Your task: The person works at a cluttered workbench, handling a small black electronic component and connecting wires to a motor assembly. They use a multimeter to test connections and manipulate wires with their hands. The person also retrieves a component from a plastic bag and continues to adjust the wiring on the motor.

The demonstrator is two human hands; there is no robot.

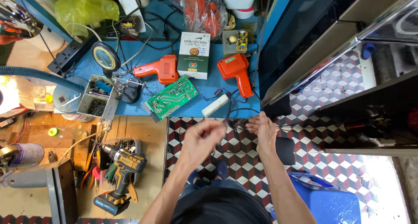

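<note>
Blurred left hand (202,139), grip unreadable; right hand (262,127) open, fingering thin black rubber cable (238,112) just beyond, gathering slack below blue surface (143,54).

Thin black cable (238,112), looped, hanging off blue bench edge, between both hands

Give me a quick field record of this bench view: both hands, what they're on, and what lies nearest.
left hand: raised off the bench edge, blurred, fingers curled; hold cannot be told
right hand: open, fingers spread, touching the black cable
black cable: loops from the bench edge down to the hands
nearest on bench: white plastic bar, green circuit board
behind those: two orange soldering guns
lower left: yellow cordless drill
bench: blue top
</note>
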